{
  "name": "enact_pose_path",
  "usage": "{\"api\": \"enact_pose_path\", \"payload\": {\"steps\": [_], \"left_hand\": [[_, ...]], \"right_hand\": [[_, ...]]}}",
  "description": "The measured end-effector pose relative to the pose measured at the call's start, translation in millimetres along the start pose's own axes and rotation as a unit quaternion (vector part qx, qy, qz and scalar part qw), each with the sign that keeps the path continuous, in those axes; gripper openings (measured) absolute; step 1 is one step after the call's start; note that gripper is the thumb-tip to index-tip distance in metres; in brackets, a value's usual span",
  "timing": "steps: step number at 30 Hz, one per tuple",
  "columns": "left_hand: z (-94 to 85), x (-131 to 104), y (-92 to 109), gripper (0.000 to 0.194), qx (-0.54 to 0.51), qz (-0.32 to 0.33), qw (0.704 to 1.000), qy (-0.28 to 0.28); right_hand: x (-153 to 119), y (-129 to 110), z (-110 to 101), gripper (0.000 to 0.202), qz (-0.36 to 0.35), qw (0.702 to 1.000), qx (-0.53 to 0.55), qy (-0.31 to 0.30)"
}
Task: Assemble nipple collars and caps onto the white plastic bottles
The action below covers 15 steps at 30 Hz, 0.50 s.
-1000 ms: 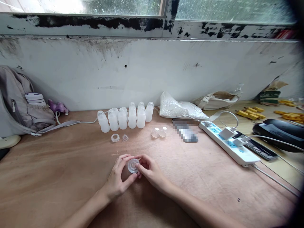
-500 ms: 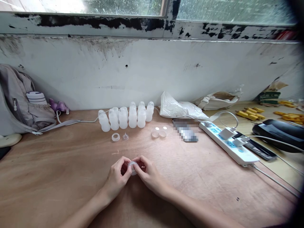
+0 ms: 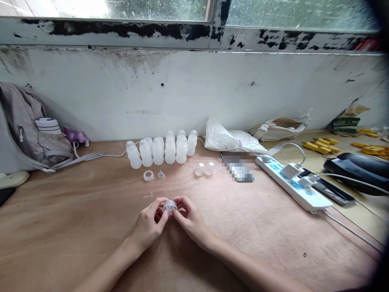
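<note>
A clear, round plastic cap with a ribbed side is held between my two hands, low over the table. My left hand grips its left side with thumb and fingers, and my right hand grips its right side. Farther back, a white screw ring and a clear bottle nipple lie side by side. Behind them stand several frosted baby bottles, most with clear domed tops. To the right of these small parts lie two clear round discs.
A phone-like item, partly pixelated, lies right of the discs. Beyond it are a white power strip with chargers and cables, and a black phone. White plastic packaging rests by the wall. A grey backpack leans at left.
The cap has tipped in my fingers so that its ribbed side now faces me. Both hands have risen slightly and still grip it; the other objects stay put.
</note>
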<state>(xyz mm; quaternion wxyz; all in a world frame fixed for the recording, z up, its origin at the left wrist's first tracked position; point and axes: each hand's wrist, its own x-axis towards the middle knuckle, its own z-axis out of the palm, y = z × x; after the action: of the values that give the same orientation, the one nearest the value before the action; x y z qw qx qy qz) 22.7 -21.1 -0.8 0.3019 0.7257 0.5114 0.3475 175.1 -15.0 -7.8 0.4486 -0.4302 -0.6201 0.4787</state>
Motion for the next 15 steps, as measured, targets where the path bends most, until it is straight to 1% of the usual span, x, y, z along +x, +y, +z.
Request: {"api": "enact_pose_path", "payload": {"steps": [2, 7, 15], "left_hand": [[-1.1, 0.3, -1.2, 0.024, 0.004, -0.001, 1.000, -0.010], [-1.2, 0.4, 0.3, 0.017, 0.012, -0.017, 1.000, -0.015], [0.0, 0.1, 5.1, 0.012, 0.055, -0.023, 0.998, -0.001]], "right_hand": [[0.8, 2.2, -0.5, 0.013, -0.004, 1.000, 0.002, 0.004], [-0.6, 1.4, 0.8, 0.011, -0.009, 1.000, -0.023, 0.002], [-2.7, -4.9, 1.5, 0.012, -0.023, 0.998, -0.060, -0.007]]}}
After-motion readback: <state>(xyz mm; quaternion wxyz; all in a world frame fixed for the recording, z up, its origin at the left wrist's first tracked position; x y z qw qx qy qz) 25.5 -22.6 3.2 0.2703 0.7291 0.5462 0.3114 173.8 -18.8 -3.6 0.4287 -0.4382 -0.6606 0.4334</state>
